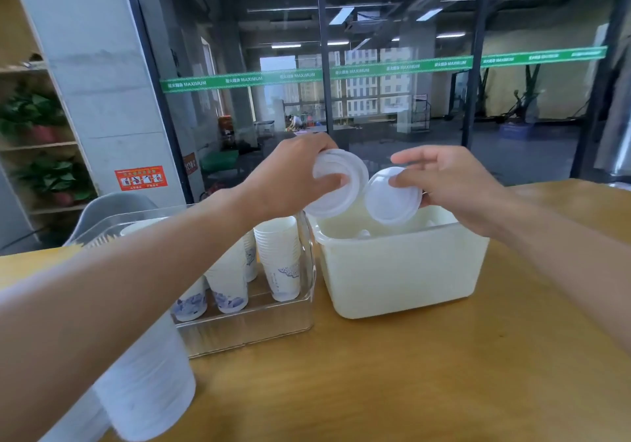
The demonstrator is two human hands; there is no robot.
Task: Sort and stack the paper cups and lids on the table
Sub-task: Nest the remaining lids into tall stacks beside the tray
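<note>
The left hand [290,175] holds a stack of white lids [336,182] above the white bin [399,267], fingers curled round its rim; at its 3 o'clock the right hand [450,185] pinches a single lid [392,197] between thumb and fingertips, the other fingers spread loosely. Stacked paper cups [278,257] stand in the clear tray [259,325] at the bin's 9 o'clock on the desk [409,373]; another cup stack [150,383] lies at 7 o'clock.

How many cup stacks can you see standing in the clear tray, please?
4 in the clear tray: a tall stack at right, one behind, one in the middle, one nearest. The left arm may hide more.
</note>
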